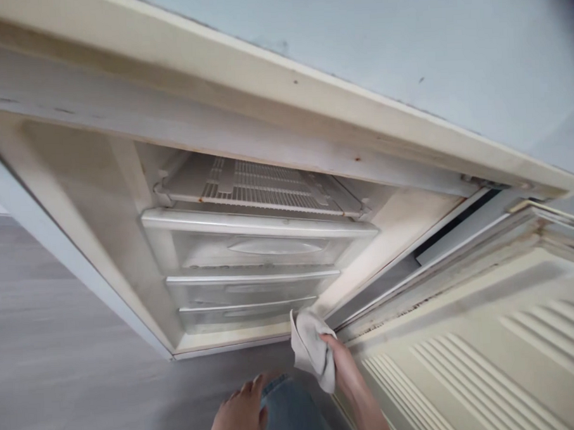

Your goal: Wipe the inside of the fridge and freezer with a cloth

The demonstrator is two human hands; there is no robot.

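A crumpled off-white cloth (312, 347) is gripped in my right hand (338, 358), close to the lower right corner of the open freezer (235, 336). Part of the cloth hides my fingertips. My left hand (239, 415) is low in the view, back up, beside my knee in blue jeans (293, 411); it holds nothing that I can see. Inside the freezer, clear-fronted drawers (269, 247) are stacked below a slatted white shelf (271, 185).
The freezer door (464, 353) stands swung out on the right, its ribbed inner panel facing up; dark stains mark its gasket (424, 303). Overhead runs the cabinet's pale top (404, 64). Grey wood-look floor (59, 352) lies at left.
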